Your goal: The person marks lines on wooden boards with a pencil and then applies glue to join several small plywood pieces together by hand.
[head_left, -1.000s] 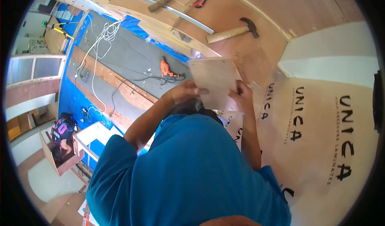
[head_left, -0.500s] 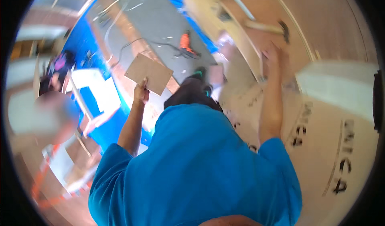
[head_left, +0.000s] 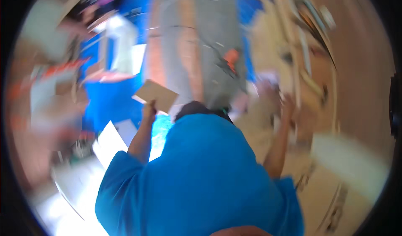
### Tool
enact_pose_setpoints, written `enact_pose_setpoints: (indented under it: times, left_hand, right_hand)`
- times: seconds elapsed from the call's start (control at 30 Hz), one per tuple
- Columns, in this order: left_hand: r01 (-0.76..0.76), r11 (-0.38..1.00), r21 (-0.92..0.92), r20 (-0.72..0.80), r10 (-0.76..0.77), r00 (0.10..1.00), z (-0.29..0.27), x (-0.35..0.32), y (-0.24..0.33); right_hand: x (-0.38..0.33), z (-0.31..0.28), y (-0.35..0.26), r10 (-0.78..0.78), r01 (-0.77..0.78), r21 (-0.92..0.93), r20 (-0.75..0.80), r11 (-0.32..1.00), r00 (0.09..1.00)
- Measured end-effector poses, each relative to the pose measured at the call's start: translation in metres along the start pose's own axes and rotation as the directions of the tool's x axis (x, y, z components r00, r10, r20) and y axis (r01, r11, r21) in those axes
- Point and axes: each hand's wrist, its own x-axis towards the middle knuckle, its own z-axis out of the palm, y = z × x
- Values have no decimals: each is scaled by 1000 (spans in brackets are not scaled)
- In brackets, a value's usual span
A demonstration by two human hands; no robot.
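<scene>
My left hand (head_left: 150,108) grips a small, flat, rectangular brown board (head_left: 157,94) by its near edge, thumb on top, out in front of my body. My right hand (head_left: 287,106) is smeared by motion beside the pale wooden bench edge on the right, and its fingers cannot be made out. Just beyond it on the wood lies a hammer (head_left: 310,82) with a light handle and dark head. An orange corded power tool (head_left: 230,60) rests on the grey floor ahead.
Brown wooden strips (head_left: 188,47) run along the floor ahead. Blue sheeting (head_left: 111,102) spreads at the left, near white panels (head_left: 109,141). A large brown sheet with black printing (head_left: 312,202) lies at lower right. Much of the scene is blurred.
My view has swung to the left, so the orange tool and the hammer appear farther right. My left hand keeps hold of the brown board. The right hand sits lower in the picture.
</scene>
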Motion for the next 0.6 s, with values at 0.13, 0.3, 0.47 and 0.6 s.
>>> enact_pose_setpoints:
  times: [0.13,0.3,0.47,0.6]
  left_hand:
    - [233,901,-366,486,-28,873,55,-9,15]
    - [222,963,-153,489,-121,864,68,-1,31]
    - [189,975,-116,505,-106,856,51,-17,48]
    - [249,962,-108,573,-145,807,45,-42,71]
  right_hand:
    - [-54,113,45,170,-82,-546,112,834,979]
    - [-136,152,134,470,72,-940,232,333,851]
    - [-226,182,187,450,-92,-820,212,565,868]
    - [-225,226,189,488,-268,-661,171,701,856]
